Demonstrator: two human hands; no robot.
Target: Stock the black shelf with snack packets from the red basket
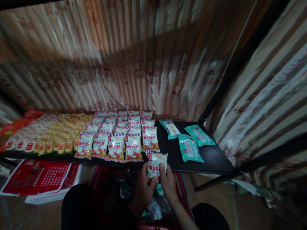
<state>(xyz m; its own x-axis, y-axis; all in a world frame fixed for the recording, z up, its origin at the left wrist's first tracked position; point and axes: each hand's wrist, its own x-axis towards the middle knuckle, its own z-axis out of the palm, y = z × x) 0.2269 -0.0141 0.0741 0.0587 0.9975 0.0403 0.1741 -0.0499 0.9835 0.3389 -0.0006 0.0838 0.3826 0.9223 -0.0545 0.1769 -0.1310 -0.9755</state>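
Both of my hands hold one white snack packet (155, 163) with red and blue print at the front edge of a black shelf (218, 157). My left hand (143, 190) grips its left side and my right hand (168, 183) grips its lower right side, fingers closed on it. The packet sits at the near end of the rightmost row of matching white packets (117, 138). Three teal packets (189, 142) lie flat on the shelf to the right of my hands.
Yellow packets (51, 134) and orange packets (8, 132) fill the shelf's left part. A red basket (165, 207) with more goods stands below my hands. Red basket lids (37, 177) lie on the floor at left. Striped sheeting backs and flanks the shelf.
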